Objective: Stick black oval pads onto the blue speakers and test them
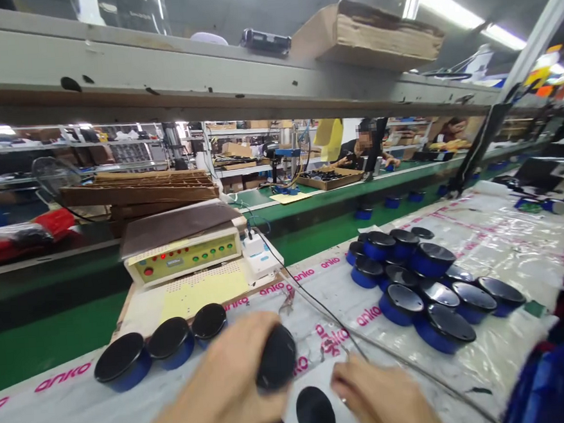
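Over the plastic-covered bench (59, 417), a round black-faced piece (276, 359) tilts in the left hand (221, 380)

The left fingers and thumb pinch the piece by its edge; a slack hold could drop it onto the flat white sheet with black discs (343, 421) below. The right hand (389, 394) is bunched near that sheet; blur hides whether it pinches anything. The long grey cable (418, 368) runs just beside it and might snag a wrist. Behind the left hand, three blue-sided, black-topped round cups (170, 343) could be knocked by a backward swing. Farther right, the crowded blue-and-black cup cluster (433, 259) might topple if bumped.
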